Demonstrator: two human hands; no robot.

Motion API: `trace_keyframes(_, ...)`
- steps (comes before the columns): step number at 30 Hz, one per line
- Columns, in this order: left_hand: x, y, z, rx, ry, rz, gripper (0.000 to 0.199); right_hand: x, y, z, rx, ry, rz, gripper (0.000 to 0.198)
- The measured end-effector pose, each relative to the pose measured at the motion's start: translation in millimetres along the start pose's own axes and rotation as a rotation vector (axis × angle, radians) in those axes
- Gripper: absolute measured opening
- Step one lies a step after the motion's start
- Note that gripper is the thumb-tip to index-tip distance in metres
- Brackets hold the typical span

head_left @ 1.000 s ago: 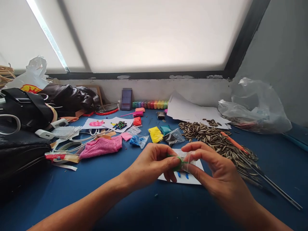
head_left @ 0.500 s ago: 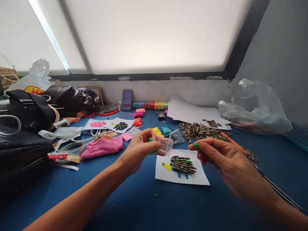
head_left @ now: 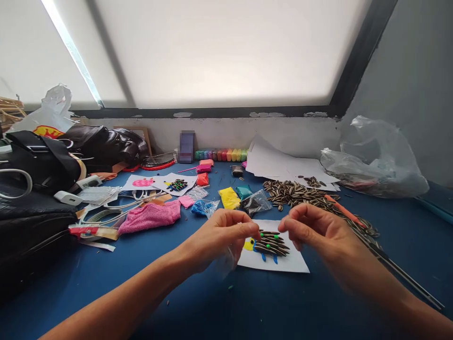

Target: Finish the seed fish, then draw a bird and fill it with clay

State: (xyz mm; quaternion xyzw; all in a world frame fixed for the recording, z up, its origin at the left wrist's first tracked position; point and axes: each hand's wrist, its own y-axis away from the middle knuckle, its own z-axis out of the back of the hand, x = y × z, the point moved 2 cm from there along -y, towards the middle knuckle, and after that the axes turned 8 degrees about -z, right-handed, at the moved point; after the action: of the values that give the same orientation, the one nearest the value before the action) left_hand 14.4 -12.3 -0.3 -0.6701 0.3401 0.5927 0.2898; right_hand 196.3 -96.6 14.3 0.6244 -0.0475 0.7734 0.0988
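My left hand (head_left: pixel 226 236) hovers over the left part of a white paper card, thumb and forefinger pinched. A crumpled clear plastic bag (head_left: pixel 226 262) hangs from its lower fingers. My right hand (head_left: pixel 311 231) is closed in a pinch above the card's right side; what its fingertips hold is hidden. On the card (head_left: pixel 299 264) lies a hedgehog (head_left: pixel 271 243) with sunflower-seed spines, a yellow clay head, blue clay feet and green clay dots. My left fingers cover part of its snout.
A heap of sunflower seeds (head_left: pixel 290 192) lies behind my right hand, near an orange-handled tool (head_left: pixel 348 212). Packets of yellow clay (head_left: pixel 229 198) and blue clay (head_left: pixel 203 208) sit behind the card. A pink cloth (head_left: pixel 150 217) and black bags (head_left: pixel 35 212) are at left.
My left hand has lowered and turned, the bag now hanging beneath it. My right hand has shifted slightly left; the green clay at its fingertips is now out of sight. The hands are closer together.
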Motion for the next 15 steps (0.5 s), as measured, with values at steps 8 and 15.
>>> trace_keyframes(8,1,9,-14,0.182,0.005,0.027,0.041,-1,14,-15,-0.008,0.213,0.252,0.014)
trace_keyframes(15,12,1,-6,0.056,0.225,0.026,0.033,-1,14,-21,0.123,0.154,0.304,0.014)
